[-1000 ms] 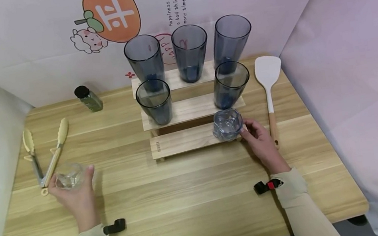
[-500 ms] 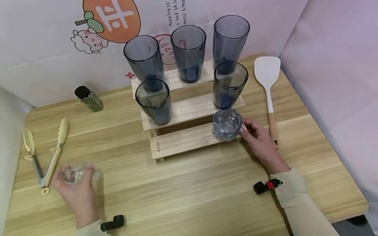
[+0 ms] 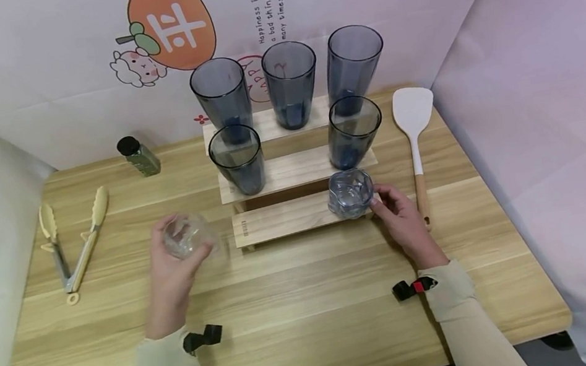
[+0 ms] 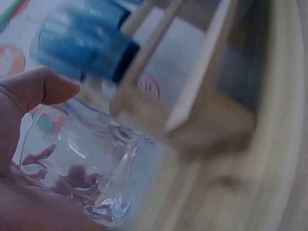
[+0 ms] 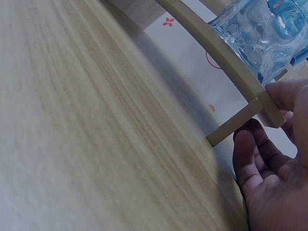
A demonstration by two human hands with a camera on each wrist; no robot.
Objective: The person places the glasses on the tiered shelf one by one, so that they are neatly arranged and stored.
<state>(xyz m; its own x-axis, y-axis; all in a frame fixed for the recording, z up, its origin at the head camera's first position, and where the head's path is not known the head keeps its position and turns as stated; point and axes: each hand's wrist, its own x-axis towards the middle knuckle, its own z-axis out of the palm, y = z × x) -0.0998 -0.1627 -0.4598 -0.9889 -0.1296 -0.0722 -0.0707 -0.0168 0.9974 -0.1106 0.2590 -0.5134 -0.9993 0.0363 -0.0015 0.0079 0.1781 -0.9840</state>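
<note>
My left hand [image 3: 171, 275] grips a clear glass cup [image 3: 185, 237], held above the table left of the tiered wooden rack [image 3: 287, 220]. In the left wrist view, the thumb lies along the rim of this clear cup [image 4: 82, 159]. A bluish, wavy-sided glass cup [image 3: 349, 194] stands at the right end of the lowest shelf. My right hand [image 3: 405, 223] holds that end of the rack, right beside the wavy cup. The right wrist view has one digit at the corner of the shelf board [image 5: 240, 77] and curled fingers [image 5: 244, 149] below it.
Tall blue-grey glasses [image 3: 291, 86] line the top shelf. Two shorter ones, a left glass [image 3: 238, 162] and a right glass [image 3: 353, 134], occupy the middle shelf. Tongs [image 3: 79, 263] and a black-capped spice jar [image 3: 140, 157] lie at left, a white spatula [image 3: 414, 134] at right.
My left hand has carried the clear cup rightward and away from the tongs, toward the rack. The right hand keeps its place. The head view has shifted slightly.
</note>
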